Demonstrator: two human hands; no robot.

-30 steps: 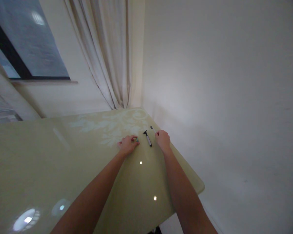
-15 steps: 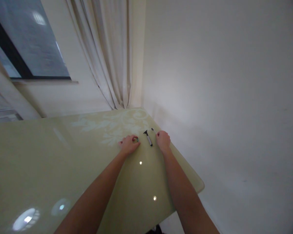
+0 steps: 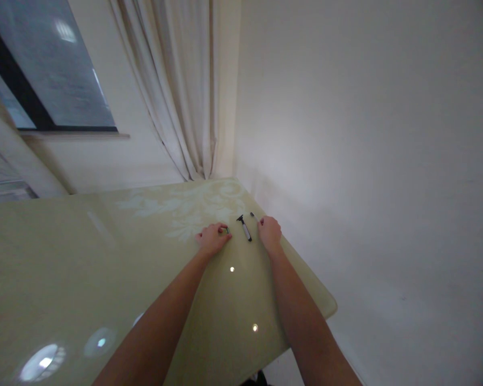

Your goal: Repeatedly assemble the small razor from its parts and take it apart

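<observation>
My left hand (image 3: 214,238) rests on the table, its fingers closed around a small dark green item (image 3: 227,230) that is too small to identify. Just right of it a razor (image 3: 244,229) lies on the tabletop, black head pointing away and grey-and-black handle toward me. Further right, my right hand (image 3: 269,232) pinches the near end of a toothbrush (image 3: 255,216). Its dark head points away and left, and most of its thin pale handle is hidden by the fingers. Neither hand touches the razor.
The glossy pale green table (image 3: 104,268) has a white floral pattern near its far corner. A white wall (image 3: 366,161) runs along its right side. Beige curtains (image 3: 177,86) hang behind the far edge, beside a dark-framed window (image 3: 80,69).
The small item in my left hand has tilted slightly. Both hands, the razor and the toothbrush are practically where they were.
</observation>
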